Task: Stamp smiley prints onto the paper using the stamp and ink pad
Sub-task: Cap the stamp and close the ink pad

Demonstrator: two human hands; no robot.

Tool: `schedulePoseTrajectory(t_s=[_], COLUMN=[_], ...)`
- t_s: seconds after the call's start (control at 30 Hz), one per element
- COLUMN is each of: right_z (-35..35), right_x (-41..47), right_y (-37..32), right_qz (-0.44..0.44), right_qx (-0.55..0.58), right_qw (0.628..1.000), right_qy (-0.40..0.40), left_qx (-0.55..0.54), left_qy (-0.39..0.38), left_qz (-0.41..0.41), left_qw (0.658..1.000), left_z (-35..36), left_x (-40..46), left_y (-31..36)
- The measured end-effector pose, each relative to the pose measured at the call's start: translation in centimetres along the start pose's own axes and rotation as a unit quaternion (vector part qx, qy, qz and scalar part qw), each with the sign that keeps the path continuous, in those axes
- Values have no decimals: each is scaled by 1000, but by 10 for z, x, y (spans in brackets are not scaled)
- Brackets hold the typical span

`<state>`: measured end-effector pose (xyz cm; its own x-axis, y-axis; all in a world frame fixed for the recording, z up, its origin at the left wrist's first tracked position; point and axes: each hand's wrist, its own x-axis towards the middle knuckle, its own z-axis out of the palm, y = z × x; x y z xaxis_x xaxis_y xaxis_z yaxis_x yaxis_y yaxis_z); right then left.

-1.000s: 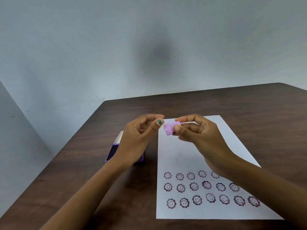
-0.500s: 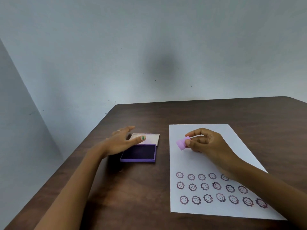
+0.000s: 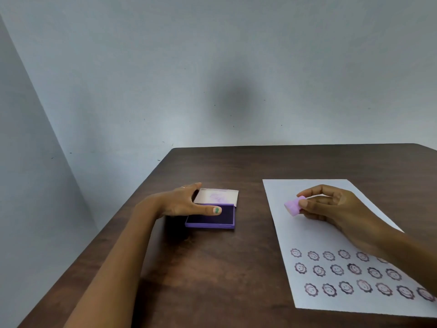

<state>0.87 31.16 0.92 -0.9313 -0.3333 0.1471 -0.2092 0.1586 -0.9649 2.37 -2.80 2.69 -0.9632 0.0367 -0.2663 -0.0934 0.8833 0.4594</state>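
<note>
A: Where is the stamp [image 3: 293, 206]?

B: In the right hand [image 3: 331, 207], raised above the upper, blank part of the paper [image 3: 307, 235]. The thumb presses one side and the fingers [image 3: 314, 189] curl over the top and far side, closed on it. Most of the pink body pokes out to the left of the fingertips.

A: Which way does it point?

B: Its long axis runs roughly left to right, tilted slightly down toward the left, free end facing the ink pad [image 3: 211, 215]. I cannot tell which end carries the face.

A: And the left hand [image 3: 182, 203]?

B: Spread open, holding nothing. The thumb lies across the pad's dark surface; the other fingers reach toward the raised lid [image 3: 217, 195]. The pad sits on the counter [image 3: 212, 268], well apart from the paper. Three rows of smiley prints [image 3: 338, 271] fill the paper's near end.
</note>
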Motion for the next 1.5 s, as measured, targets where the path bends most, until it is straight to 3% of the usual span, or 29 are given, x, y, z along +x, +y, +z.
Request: schedulePoseTrajectory(t_s=[0.1, 0.27, 0.47, 0.6, 0.83, 1.07, 1.5], right_z=[3, 31, 61, 61, 82, 116, 135], right_x=[1, 8, 16, 19, 61, 110, 125], right_y=[-4, -16, -23, -34, -52, -38, -51], right_qz=[-14, -82, -172, -154, -149, -58, 11], right_qx=[-8, -130, -326, -340, -314, -381, -336], right_qw=[1000, 988, 927, 923, 934, 915, 930], right_qy=[-2, -3, -63, -97, -78, -123, -147], left_qx=[-1, -12, -29, -22, 4, -2, 0], left_qy=[-23, -72, -74, -72, -57, -42, -13], left_qz=[-5, 0, 20, 25, 20, 17, 20], left_qw=[1000, 997, 997, 997, 998, 999, 1000], left_z=[-1, -2, -2, -2, -2, -1, 1], left_x=[0, 1, -3, -3, 1, 3, 4], left_y=[0, 1, -1, -1, -1, -3, -3])
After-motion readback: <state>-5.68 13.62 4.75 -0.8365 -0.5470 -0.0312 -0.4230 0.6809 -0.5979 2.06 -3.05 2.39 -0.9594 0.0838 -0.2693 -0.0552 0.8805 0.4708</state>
